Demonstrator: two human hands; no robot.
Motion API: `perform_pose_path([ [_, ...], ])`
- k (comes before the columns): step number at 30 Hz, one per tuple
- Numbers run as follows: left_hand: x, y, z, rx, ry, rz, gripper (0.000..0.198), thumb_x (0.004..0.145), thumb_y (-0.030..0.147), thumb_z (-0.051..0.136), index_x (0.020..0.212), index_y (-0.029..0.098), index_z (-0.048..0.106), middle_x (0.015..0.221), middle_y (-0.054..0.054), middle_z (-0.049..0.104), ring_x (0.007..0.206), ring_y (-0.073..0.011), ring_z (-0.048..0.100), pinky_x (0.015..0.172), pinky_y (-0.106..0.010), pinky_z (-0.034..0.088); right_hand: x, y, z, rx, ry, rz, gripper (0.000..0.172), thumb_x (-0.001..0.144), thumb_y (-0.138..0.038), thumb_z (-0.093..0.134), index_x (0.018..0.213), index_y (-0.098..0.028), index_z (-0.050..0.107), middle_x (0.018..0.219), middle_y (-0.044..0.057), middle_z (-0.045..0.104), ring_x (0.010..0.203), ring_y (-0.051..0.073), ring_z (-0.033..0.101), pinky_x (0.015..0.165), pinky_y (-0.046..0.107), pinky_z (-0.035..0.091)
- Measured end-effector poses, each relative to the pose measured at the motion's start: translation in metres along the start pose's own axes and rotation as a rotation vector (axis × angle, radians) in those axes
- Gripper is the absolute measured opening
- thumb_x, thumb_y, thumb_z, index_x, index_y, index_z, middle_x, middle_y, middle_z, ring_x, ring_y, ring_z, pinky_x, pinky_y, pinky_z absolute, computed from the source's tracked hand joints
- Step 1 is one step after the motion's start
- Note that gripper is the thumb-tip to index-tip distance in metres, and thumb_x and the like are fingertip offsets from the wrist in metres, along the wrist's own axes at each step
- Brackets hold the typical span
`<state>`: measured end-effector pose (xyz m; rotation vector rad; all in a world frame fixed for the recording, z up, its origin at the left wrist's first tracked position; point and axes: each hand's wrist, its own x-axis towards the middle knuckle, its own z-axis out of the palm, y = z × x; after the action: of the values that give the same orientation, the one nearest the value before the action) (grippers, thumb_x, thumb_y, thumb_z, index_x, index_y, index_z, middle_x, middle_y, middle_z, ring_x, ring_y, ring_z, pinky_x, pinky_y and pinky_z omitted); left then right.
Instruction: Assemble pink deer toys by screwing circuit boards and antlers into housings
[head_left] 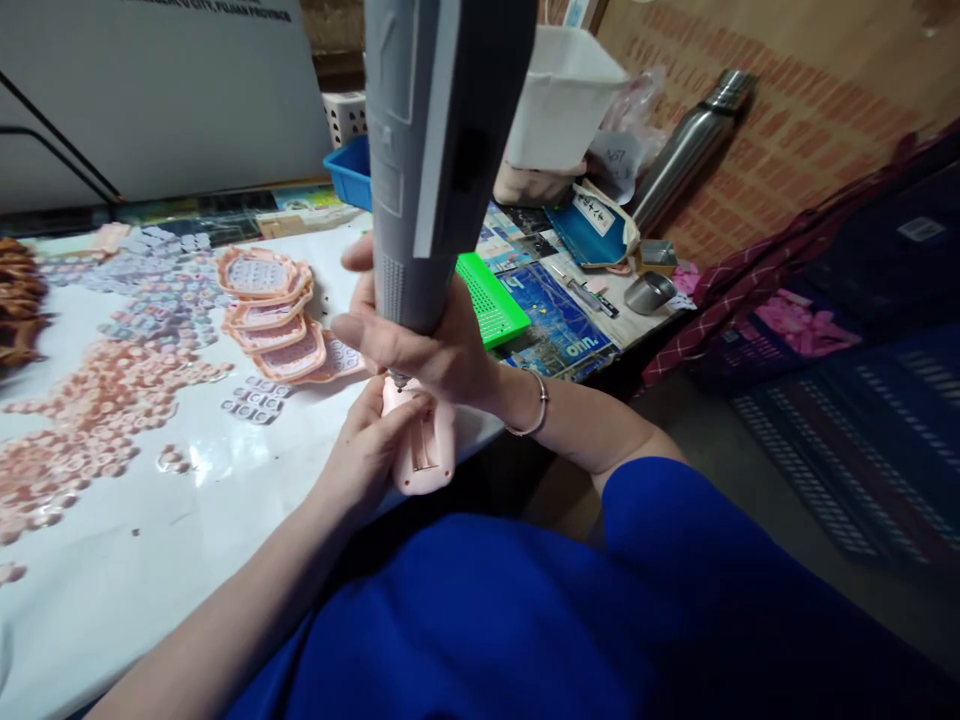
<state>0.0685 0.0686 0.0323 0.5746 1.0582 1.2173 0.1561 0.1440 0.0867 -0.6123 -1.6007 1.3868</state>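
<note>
My right hand (420, 345) is wrapped round the lower end of a grey electric screwdriver (435, 150) that stands upright and fills the top middle of the view. Its tip presses onto a pink plastic casing (424, 450) at the table's near edge. My left hand (371, 445) grips that casing from the left, fingers curled on its top end. A thin bracelet (534, 408) sits on my right wrist.
A stack of pink keypad shells (270, 310) lies behind the hands, with several loose pink and grey buttons (112, 400) spread over the white table. A green tray (491, 300), blue bin (351, 172), white container (559, 100) and steel flask (690, 140) stand at the back right.
</note>
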Motion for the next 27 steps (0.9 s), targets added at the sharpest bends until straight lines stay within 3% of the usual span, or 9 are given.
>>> perform_pose_path([
  [3, 0.0, 0.0, 0.002, -0.016, 0.035, -0.02, 0.044, 0.052, 0.031, 0.084, 0.091, 0.021, 0.065, 0.088, -0.004, 0.074, 0.094, -0.0318, 0.071, 0.08, -0.039, 0.057, -0.003, 0.008, 0.001, 0.025, -0.074, -0.014, 0.042, 0.06, -0.035, 0.084, 0.084, -0.026, 0.05, 0.067, -0.005, 0.051, 0.07, 0.016, 0.055, 0.067, 0.033, 0.049],
  [6, 0.0, 0.002, 0.003, 0.008, 0.041, -0.028, 0.042, 0.048, 0.031, 0.085, 0.083, 0.021, 0.064, 0.083, -0.005, 0.073, 0.094, -0.0331, 0.07, 0.076, -0.037, 0.057, -0.006, 0.008, 0.004, 0.002, -0.052, -0.006, 0.038, 0.064, -0.037, 0.081, 0.083, -0.028, 0.049, 0.065, -0.006, 0.049, 0.068, 0.017, 0.054, 0.07, 0.035, 0.05],
  [11, -0.004, 0.004, 0.0, 0.09, 0.037, -0.015, 0.051, 0.056, 0.037, 0.087, 0.099, 0.019, 0.065, 0.087, -0.003, 0.073, 0.083, -0.0245, 0.07, 0.074, -0.032, 0.056, 0.001, -0.006, -0.003, 0.142, -0.053, -0.061, 0.05, 0.065, -0.038, 0.08, 0.103, -0.027, 0.049, 0.063, -0.009, 0.051, 0.055, 0.014, 0.051, 0.055, 0.03, 0.046],
  [13, -0.012, 0.003, -0.005, 0.146, 0.034, -0.041, 0.057, 0.057, 0.039, 0.089, 0.105, 0.019, 0.065, 0.09, -0.003, 0.074, 0.079, -0.0205, 0.068, 0.071, -0.029, 0.054, 0.009, -0.009, -0.017, 0.143, 0.031, -0.154, 0.053, 0.066, -0.041, 0.079, 0.106, -0.026, 0.047, 0.061, -0.01, 0.052, 0.049, 0.012, 0.048, 0.051, 0.029, 0.044],
  [15, -0.023, 0.002, -0.011, 0.195, 0.03, -0.096, 0.059, 0.058, 0.039, 0.091, 0.108, 0.02, 0.067, 0.091, -0.003, 0.074, 0.079, -0.0189, 0.068, 0.07, -0.026, 0.053, 0.018, -0.006, -0.037, 0.046, 0.179, -0.237, 0.049, 0.068, -0.046, 0.079, 0.095, -0.027, 0.044, 0.06, -0.011, 0.05, 0.048, 0.01, 0.045, 0.051, 0.029, 0.045],
  [19, -0.05, -0.003, -0.02, 0.209, -0.051, -0.334, 0.046, 0.057, 0.041, 0.092, 0.092, 0.018, 0.074, 0.074, -0.005, 0.072, 0.065, -0.0181, 0.062, 0.061, -0.026, 0.047, 0.033, 0.018, -0.078, -0.152, 0.44, -0.222, 0.055, 0.069, -0.061, 0.074, 0.086, -0.028, 0.033, 0.063, -0.009, 0.047, 0.05, 0.011, 0.044, 0.055, 0.031, 0.047],
  [23, -0.062, -0.006, -0.025, 0.168, -0.212, -0.403, 0.04, 0.06, 0.04, 0.091, 0.089, 0.017, 0.075, 0.072, -0.005, 0.069, 0.061, -0.0161, 0.056, 0.056, -0.026, 0.042, 0.04, 0.038, -0.097, -0.232, 0.519, -0.177, 0.057, 0.071, -0.066, 0.069, 0.099, -0.028, 0.039, 0.07, -0.006, 0.046, 0.055, 0.014, 0.045, 0.058, 0.033, 0.049],
  [27, -0.057, -0.006, -0.026, 0.122, -0.155, -0.339, 0.046, 0.062, 0.039, 0.089, 0.101, 0.019, 0.076, 0.089, -0.009, 0.074, 0.075, -0.0216, 0.065, 0.069, -0.031, 0.053, 0.041, 0.042, -0.097, -0.236, 0.513, -0.12, 0.053, 0.073, -0.062, 0.072, 0.104, -0.029, 0.044, 0.072, -0.004, 0.045, 0.06, 0.015, 0.046, 0.061, 0.033, 0.048],
])
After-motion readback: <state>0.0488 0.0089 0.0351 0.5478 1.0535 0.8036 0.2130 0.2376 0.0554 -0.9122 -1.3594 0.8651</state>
